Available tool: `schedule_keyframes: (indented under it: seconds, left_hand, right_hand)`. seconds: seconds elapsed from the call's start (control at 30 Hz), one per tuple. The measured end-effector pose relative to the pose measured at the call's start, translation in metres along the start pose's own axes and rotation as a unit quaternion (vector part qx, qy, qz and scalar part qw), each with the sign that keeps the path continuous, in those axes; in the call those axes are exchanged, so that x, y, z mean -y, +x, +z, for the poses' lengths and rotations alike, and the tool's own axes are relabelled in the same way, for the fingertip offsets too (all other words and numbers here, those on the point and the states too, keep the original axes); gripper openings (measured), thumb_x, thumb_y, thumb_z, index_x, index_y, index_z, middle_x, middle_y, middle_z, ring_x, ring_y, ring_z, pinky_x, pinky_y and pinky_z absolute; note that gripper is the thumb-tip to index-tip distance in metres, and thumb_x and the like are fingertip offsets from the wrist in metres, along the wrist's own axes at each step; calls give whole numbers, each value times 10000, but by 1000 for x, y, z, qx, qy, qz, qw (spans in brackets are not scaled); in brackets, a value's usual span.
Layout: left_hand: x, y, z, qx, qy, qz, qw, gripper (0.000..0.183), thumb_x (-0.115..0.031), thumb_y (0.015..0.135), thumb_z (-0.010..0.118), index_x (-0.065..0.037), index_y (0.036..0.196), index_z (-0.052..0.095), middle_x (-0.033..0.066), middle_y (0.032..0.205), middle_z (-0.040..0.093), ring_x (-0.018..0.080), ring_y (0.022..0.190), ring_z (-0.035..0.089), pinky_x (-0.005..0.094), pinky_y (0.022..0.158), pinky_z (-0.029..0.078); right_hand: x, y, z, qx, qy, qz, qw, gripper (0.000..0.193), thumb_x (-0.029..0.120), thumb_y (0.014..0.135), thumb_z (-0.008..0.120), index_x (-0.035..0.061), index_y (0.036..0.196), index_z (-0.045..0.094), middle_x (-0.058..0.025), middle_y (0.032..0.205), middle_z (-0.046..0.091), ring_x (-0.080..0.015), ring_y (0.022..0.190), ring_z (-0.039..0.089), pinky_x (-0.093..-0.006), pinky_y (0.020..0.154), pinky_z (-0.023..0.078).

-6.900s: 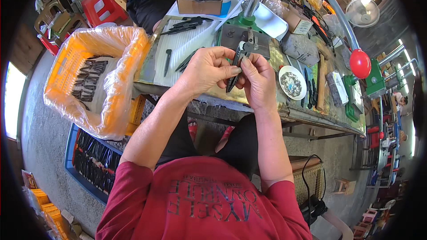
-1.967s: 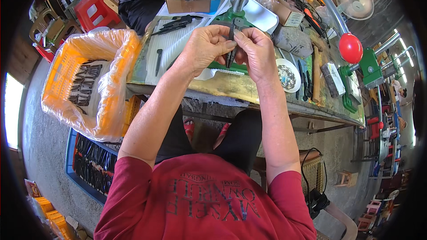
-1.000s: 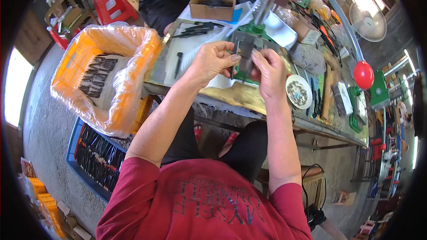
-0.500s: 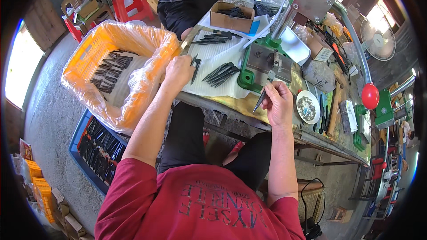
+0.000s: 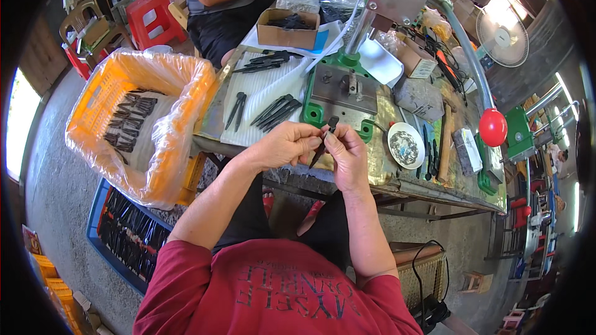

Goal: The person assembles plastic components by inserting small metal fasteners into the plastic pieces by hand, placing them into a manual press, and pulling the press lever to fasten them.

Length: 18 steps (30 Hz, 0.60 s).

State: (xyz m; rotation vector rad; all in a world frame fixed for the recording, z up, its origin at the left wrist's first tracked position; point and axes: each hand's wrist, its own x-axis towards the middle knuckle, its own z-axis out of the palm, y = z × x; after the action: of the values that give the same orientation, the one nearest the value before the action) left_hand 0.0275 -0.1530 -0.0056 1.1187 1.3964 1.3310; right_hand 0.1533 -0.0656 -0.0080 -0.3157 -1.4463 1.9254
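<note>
Handling step, apparently: left hand (image 5: 282, 147) and right hand (image 5: 349, 156) pinch one black piece (image 5: 318, 156) before the press (image 5: 343, 99); next move likely calls for steady grip.

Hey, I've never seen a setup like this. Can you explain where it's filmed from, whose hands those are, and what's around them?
There's no robot here, just a person working bare-handed. A camera on the person's head looks down, and its wide fisheye lens bends straight edges near the rim.

The left hand and right hand hold a slim dark pointed piece between them, at the near edge of a worktable. Just beyond stands a bench machine with a green base and metal plate. Left of it, more dark pieces lie on a white sheet, with an open cardboard box behind. To the right are a white bowl and a long wooden handle. Left of the table sits an orange-yellow crate lined with clear plastic.
</note>
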Motion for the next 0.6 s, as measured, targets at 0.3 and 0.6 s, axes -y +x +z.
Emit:
schedule_keyframes:
  seconds: [0.3, 0.6]
  left_hand:
    - [-1, 21, 2, 141, -141, -9, 980, 129, -128, 785, 553, -3, 818, 557, 36, 725, 569, 62, 536, 512, 167, 459, 409]
    - [-16, 108, -16, -101, -65, 123, 985, 121, -95, 770, 566, -13, 858, 549, 28, 743, 568, 70, 600, 531, 183, 536, 449]
  right_hand:
    - [1, -2, -15, 15, 48, 6, 999, 134, 128, 791, 551, 31, 866, 497, -7, 836, 488, -64, 662, 440, -194, 575, 379]
    - [3, -11, -40, -56, 31, -42, 997, 128, 120, 818, 495, 27, 906, 498, -13, 879, 489, -45, 695, 381, -165, 614, 305]
